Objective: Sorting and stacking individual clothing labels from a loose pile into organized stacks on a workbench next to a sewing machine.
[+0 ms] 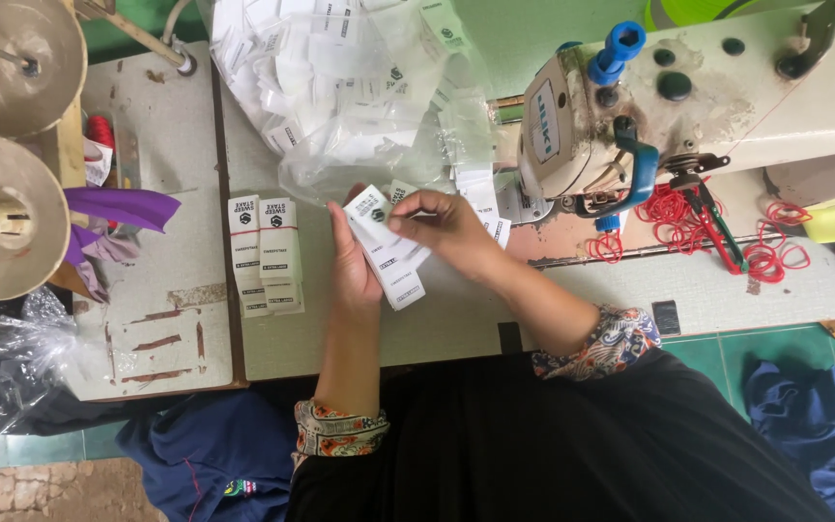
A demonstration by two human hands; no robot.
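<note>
The left hand (355, 266) gripped a fanned stack of white woven labels (390, 253) above the worktable (456, 319). The right hand (446, 224) pinched the top label's upper edge. Two bundled label stacks (265, 253) lay just left, beside the sewing machine (688, 97) and a clear bag of labels (350, 87).

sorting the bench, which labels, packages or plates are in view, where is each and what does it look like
Held labels: fanned white strips with black print, on the left hand, pinched by the right hand.
Label stacks: two neat white stacks with black marks, on the table left of the hands.
Bag: clear plastic, full of loose white labels, top centre.
Plate: pale rectangle on the sewing machine's end.
</note>
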